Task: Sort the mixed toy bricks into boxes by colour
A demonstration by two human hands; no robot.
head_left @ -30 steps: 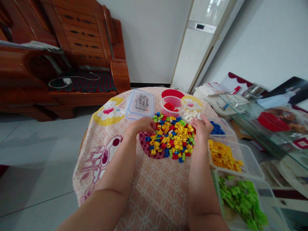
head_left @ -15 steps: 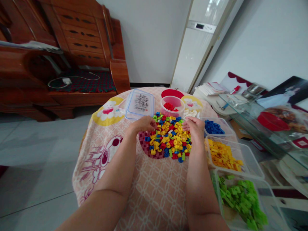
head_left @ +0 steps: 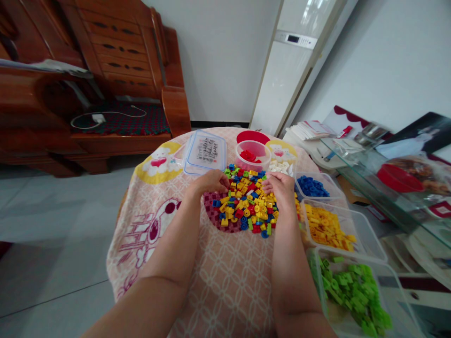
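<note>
A loose heap of small building bricks [head_left: 246, 202] in yellow, red, blue and green lies mid-table on a dark red patch of the cloth. My left hand [head_left: 211, 181] rests at the heap's left edge, its fingers curled together; whatever they pinch is hidden. Over the right side of the heap is my right hand [head_left: 281, 188], palm side turned left, fingers stretched out and slightly apart with no brick visible in them. White bricks [head_left: 281, 166] lie just beyond it. Behind the heap, a clear round tub [head_left: 243, 162] holds red bricks [head_left: 249, 156].
Along the right edge stand clear boxes of blue bricks [head_left: 312, 186], yellow bricks [head_left: 327, 227] and green bricks [head_left: 355, 291]. A blue-rimmed lid [head_left: 205, 152] lies at back left. A glass shelf [head_left: 384, 188] is beyond the boxes, and a wooden bench [head_left: 123, 126] at far left.
My right hand has shifted slightly left over the heap, uncovering more of the white bricks and some yellow ones by the boxes. My left hand is nearly still.
</note>
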